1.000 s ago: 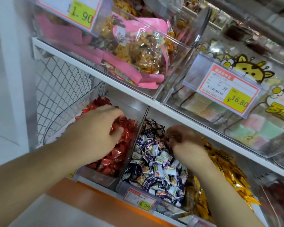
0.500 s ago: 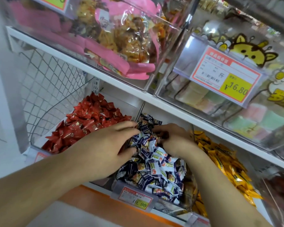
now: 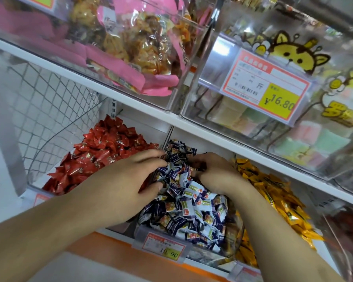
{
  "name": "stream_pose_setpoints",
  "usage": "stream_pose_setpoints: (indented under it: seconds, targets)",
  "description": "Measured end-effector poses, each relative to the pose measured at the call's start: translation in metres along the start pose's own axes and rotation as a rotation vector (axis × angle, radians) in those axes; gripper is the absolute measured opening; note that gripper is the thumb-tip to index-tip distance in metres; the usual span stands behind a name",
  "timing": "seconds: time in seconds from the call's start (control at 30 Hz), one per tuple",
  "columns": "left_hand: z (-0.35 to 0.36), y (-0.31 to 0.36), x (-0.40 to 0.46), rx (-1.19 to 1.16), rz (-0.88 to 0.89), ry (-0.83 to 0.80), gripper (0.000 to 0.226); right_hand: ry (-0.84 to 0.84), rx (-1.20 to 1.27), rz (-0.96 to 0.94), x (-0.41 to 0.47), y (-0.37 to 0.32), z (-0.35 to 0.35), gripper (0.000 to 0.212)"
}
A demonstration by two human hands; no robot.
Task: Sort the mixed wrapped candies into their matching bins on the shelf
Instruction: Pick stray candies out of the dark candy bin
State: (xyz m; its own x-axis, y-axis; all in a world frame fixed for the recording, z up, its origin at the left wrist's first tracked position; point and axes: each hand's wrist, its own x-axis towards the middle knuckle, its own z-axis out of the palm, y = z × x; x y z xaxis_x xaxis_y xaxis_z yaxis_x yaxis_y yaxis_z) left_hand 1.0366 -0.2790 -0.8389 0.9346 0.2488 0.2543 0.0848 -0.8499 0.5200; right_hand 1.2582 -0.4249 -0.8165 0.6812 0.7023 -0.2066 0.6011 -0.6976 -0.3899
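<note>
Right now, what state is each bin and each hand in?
Red candy bin: heaped full.
Blue-and-white candy bin: heaped, both hands in it.
Yellow candy bin: full.
Left hand: fingers among the blue-and-white candies.
Right hand: curled into the same pile; grip unclear.

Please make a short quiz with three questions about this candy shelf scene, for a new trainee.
1. True or false: both hands are in the bin of red candies.
2. Which candies lie right of the blue-and-white candies? A) yellow B) green
3. What price shows on the upper tag?

Key:
1. False: the left hand and the right hand are both in the blue-and-white bin.
2. A, the yellow candies.
3. 16.80.
</note>
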Motion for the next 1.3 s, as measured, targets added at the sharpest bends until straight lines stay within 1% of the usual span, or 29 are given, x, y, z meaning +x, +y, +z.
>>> stream_pose_setpoints:
  seconds: [0.1, 0.23, 0.3, 0.37, 0.43, 0.5, 0.57, 0.6, 0.63, 0.67, 0.73, 0.77, 0.8, 0.83, 0.9, 1.0, 1.1, 1.17, 1.3]
  targets:
    - [0.0, 0.001, 0.0, 0.0, -0.002, -0.003, 0.053, -0.01, -0.045, -0.023, 0.003, -0.001, 0.001, 0.038]
    - [-0.001, 0.001, 0.0, -0.011, -0.003, -0.006, 0.053, 0.04, 0.013, -0.013, 0.0, 0.002, -0.001, 0.02]
    - [-0.001, 0.001, -0.001, -0.014, -0.003, -0.005, 0.053, 0.037, 0.027, -0.008, 0.0, 0.004, 0.0, 0.02]
    - [-0.001, 0.002, -0.001, -0.013, -0.008, -0.01, 0.053, 0.064, 0.117, -0.025, 0.001, 0.005, 0.0, 0.018]
    - [-0.002, 0.003, -0.001, -0.012, -0.014, -0.016, 0.053, 0.091, 0.289, -0.011, 0.001, 0.004, -0.002, 0.015]
    - [-0.002, 0.004, -0.002, -0.007, -0.016, -0.017, 0.053, 0.102, 0.387, 0.012, 0.003, 0.004, -0.003, 0.011]
    - [-0.002, 0.003, -0.002, -0.009, -0.021, -0.017, 0.054, 0.128, 0.471, 0.037, 0.003, 0.001, -0.003, 0.015]
    - [-0.002, 0.003, -0.002, -0.01, -0.019, -0.014, 0.054, 0.168, 0.551, 0.028, 0.006, -0.001, -0.003, 0.019]
    - [-0.001, 0.003, -0.002, -0.009, -0.016, -0.011, 0.054, 0.209, 0.613, 0.001, 0.007, -0.003, -0.003, 0.016]
    - [-0.001, 0.003, -0.002, -0.009, -0.014, -0.009, 0.054, 0.233, 0.624, -0.04, 0.005, -0.008, -0.005, 0.01]
    - [-0.001, 0.003, -0.002, -0.01, -0.021, -0.009, 0.053, 0.27, 0.515, -0.054, 0.002, -0.01, -0.007, 0.011]
    - [-0.001, 0.003, -0.002, -0.01, -0.023, -0.01, 0.053, 0.296, 0.42, -0.025, 0.002, -0.007, -0.007, 0.01]
    - [-0.001, 0.004, -0.002, -0.009, -0.025, -0.012, 0.054, 0.297, 0.306, 0.032, 0.002, -0.004, -0.007, 0.015]
    - [-0.001, 0.004, -0.002, -0.009, -0.026, -0.012, 0.053, 0.277, 0.204, 0.076, 0.003, -0.001, -0.007, 0.017]
    - [-0.001, 0.004, -0.001, -0.01, -0.024, -0.009, 0.053, 0.22, 0.093, 0.097, 0.004, 0.003, -0.005, 0.017]
    - [-0.001, 0.004, -0.001, -0.016, -0.019, -0.003, 0.053, 0.109, 0.069, 0.101, 0.003, -0.001, -0.001, 0.033]
    - [-0.001, 0.005, -0.003, -0.015, -0.024, -0.004, 0.053, 0.045, -0.023, 0.098, 0.004, -0.002, 0.002, 0.051]
    - [-0.002, 0.005, -0.003, -0.022, -0.028, -0.008, 0.053, 0.041, -0.034, 0.083, 0.005, -0.001, 0.002, 0.054]
    - [-0.002, 0.005, -0.003, -0.025, -0.024, -0.015, 0.052, 0.042, -0.011, 0.062, 0.006, 0.002, 0.003, 0.051]
